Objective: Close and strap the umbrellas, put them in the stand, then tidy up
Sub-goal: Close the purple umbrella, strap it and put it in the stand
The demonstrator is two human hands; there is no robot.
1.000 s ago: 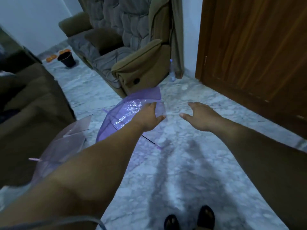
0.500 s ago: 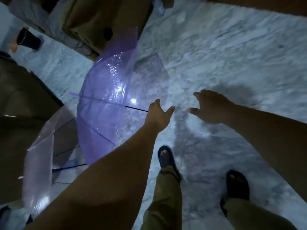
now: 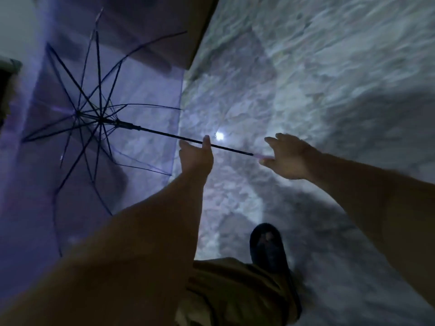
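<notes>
Since half a second back, the view has dropped closer and both hands have gone from reaching over the floor to being right at the purple umbrella [image 3: 98, 118], which now shows its underside. It's wide open, lying on its side at the left, dark ribs fanning out from the hub, see-through purple canopy spread over the marble floor [image 3: 329, 67] and against the brown furniture edge [image 3: 164, 31] up top.

Left hand [image 3: 196, 156] is at the black shaft [image 3: 169, 135], thumb and fingers cupped up around it, thumb tip just over the rod, looks like a loose grip closing on it. Right hand [image 3: 288, 158] is at the pale handle end [image 3: 263, 156], fingers curled over it, but it's blurry so I can't tell if it's actually clamped on or just touching.

Down below, one dark sandal [image 3: 268, 248] and a khaki trouser leg [image 3: 235, 292] on the floor.
</notes>
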